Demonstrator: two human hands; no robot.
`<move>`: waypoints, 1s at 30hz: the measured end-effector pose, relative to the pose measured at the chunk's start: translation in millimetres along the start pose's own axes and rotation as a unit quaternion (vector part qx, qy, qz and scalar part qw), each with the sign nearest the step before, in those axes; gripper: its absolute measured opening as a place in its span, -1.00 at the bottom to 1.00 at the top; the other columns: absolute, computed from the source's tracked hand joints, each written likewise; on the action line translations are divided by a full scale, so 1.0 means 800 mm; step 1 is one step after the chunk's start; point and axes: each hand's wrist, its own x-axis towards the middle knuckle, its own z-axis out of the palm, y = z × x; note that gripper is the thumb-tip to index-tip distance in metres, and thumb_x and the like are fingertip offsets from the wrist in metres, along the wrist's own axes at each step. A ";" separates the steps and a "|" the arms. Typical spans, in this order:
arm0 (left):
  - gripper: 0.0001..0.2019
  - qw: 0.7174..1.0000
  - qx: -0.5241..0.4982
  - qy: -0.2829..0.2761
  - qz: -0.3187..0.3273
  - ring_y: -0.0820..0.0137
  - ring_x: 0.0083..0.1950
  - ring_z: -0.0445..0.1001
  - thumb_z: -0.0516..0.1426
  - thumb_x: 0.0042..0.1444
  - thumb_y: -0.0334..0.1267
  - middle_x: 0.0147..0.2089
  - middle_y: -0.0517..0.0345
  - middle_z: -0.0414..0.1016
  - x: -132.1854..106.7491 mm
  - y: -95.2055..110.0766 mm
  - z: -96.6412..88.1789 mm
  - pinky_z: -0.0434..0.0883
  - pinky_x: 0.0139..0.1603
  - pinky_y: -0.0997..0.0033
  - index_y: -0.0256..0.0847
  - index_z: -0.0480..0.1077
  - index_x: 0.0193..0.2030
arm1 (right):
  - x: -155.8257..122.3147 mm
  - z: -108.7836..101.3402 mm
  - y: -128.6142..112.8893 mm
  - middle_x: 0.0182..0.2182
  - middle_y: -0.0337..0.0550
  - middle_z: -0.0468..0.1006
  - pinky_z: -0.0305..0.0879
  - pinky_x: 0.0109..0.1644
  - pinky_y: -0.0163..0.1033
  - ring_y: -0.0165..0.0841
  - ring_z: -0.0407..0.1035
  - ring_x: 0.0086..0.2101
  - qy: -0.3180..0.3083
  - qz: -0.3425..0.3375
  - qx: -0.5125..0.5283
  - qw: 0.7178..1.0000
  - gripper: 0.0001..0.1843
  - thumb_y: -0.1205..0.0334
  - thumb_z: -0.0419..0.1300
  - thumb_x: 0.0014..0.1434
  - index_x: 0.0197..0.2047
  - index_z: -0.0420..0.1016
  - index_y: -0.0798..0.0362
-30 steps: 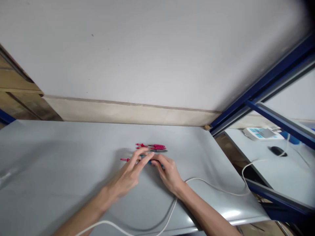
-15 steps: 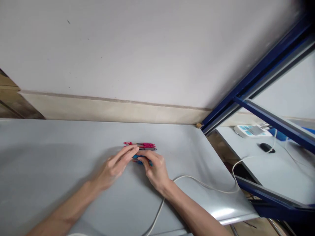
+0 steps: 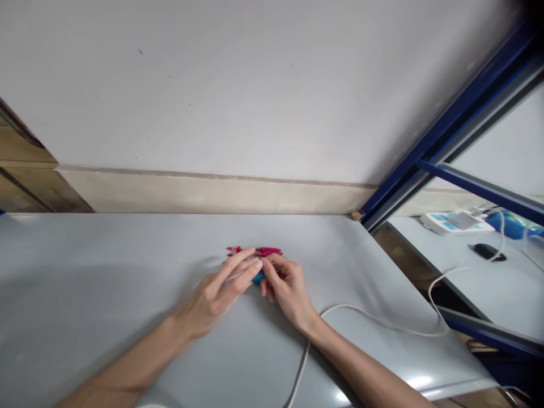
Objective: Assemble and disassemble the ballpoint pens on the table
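Observation:
A small bunch of red pens [image 3: 259, 250] lies on the grey table [image 3: 106, 283], just beyond my fingertips. My left hand [image 3: 216, 289] reaches in from the lower left, its fingers stretched toward the pens and touching them. My right hand [image 3: 287, 286] comes from the lower right with its fingers curled, pinching a blue pen [image 3: 258, 276] that shows between the two hands. The fingertips of both hands meet over the bunch, hiding part of it.
A white cable [image 3: 382, 323] trails from under my right wrist across the table to the right. A blue metal frame [image 3: 442, 141] bounds the table's right side. Beyond it a second table holds a white device [image 3: 450, 222] and a black mouse [image 3: 487, 250]. A wall rises behind.
Both hands stay at the pens; the fingers have shifted slightly, and the red pen that lay apart on the left a second ago is no longer separate. The camera has wobbled.

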 end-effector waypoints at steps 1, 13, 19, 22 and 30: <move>-0.33 1.000 -0.007 0.008 0.000 0.24 0.37 0.36 0.01 0.40 -0.46 0.47 -0.11 0.15 0.001 0.000 0.001 0.54 0.23 0.24 0.04 -0.14 0.53 | 0.000 -0.001 0.001 -0.65 -0.30 0.40 0.10 -0.57 -0.37 -0.49 0.19 -0.67 -0.003 -0.003 0.005 1.000 -0.56 -0.15 0.11 0.37 -0.26 0.48 0.08; -0.78 0.991 0.078 0.045 -0.101 0.18 0.19 0.37 0.09 0.39 -0.26 0.13 -0.03 0.43 0.002 -0.014 -0.016 0.40 0.19 0.07 -0.16 0.39 0.12 | 0.001 -0.009 -0.002 -0.46 -0.15 0.55 0.33 -0.51 -0.35 -0.41 0.39 -0.51 0.022 -0.031 0.053 0.998 -0.61 -0.11 0.28 0.25 -0.22 0.49 0.10; -0.88 0.996 0.030 0.050 -0.074 0.29 -0.03 0.38 0.05 0.38 -0.42 -0.16 0.08 0.49 0.000 -0.011 -0.014 0.35 -0.01 0.25 -0.22 0.41 -0.15 | -0.005 -0.011 -0.004 -0.65 -0.24 0.49 0.10 -0.64 -0.40 -0.50 0.19 -0.72 -0.011 0.014 0.004 1.000 -0.57 -0.14 0.17 0.33 -0.24 0.46 0.11; -0.80 0.996 -0.002 0.026 -0.086 0.36 -0.12 0.40 -0.02 0.39 -0.48 -0.21 0.13 0.47 -0.004 -0.012 -0.009 0.34 -0.10 0.34 -0.21 0.41 -0.11 | -0.009 -0.011 -0.002 -0.72 -0.30 0.41 0.04 -0.66 -0.40 -0.50 0.13 -0.75 -0.036 0.016 -0.033 0.999 -0.56 -0.14 0.09 0.38 -0.21 0.46 0.09; -0.84 0.990 -0.046 0.013 -0.134 0.43 -0.20 0.47 0.03 0.42 -0.33 -0.20 0.17 0.47 -0.007 -0.005 -0.004 0.36 -0.19 0.44 -0.17 0.44 -0.08 | 0.000 -0.018 -0.004 -0.29 -0.11 0.59 0.22 -0.47 -0.35 -0.47 0.30 -0.52 -0.012 -0.053 -0.059 0.997 -0.68 0.00 0.34 0.20 -0.13 0.56 0.07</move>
